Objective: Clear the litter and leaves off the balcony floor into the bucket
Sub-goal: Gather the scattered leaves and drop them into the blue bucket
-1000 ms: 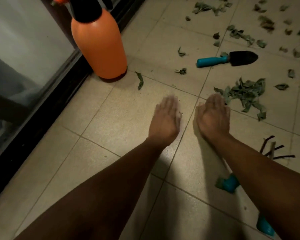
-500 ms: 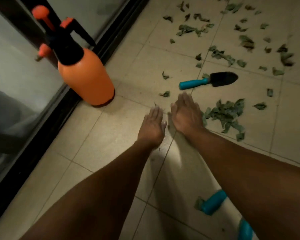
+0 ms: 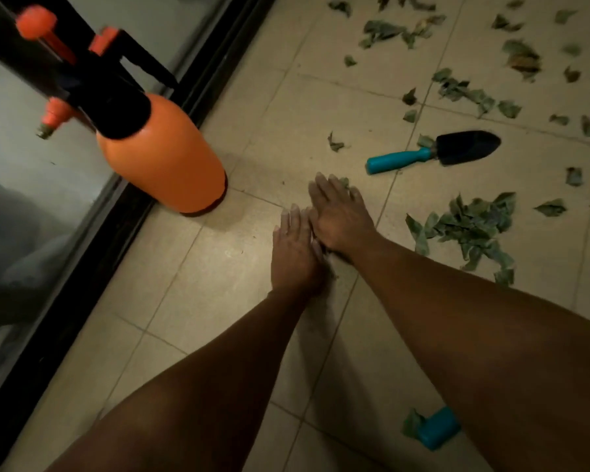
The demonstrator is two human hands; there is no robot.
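I am pressing my left hand (image 3: 295,248) and right hand (image 3: 339,218) flat on the tiled floor (image 3: 198,277) beside scattered leaves (image 3: 470,226), near an orange sprayer (image 3: 160,155).

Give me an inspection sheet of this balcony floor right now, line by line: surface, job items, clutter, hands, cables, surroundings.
Surface: beige tiled floor.
Job's things: gathered leaf pile right of the hands; loose leaves scattered further out; no bucket in view.
Clutter: teal-handled trowel lying flat; orange pressure sprayer upright; another teal handle near the right forearm.
Hands: left hand and right hand flat, side by side, fingers straight, low over the floor.
Cables: nothing seen.
Surroundings: dark-framed glass door at left.
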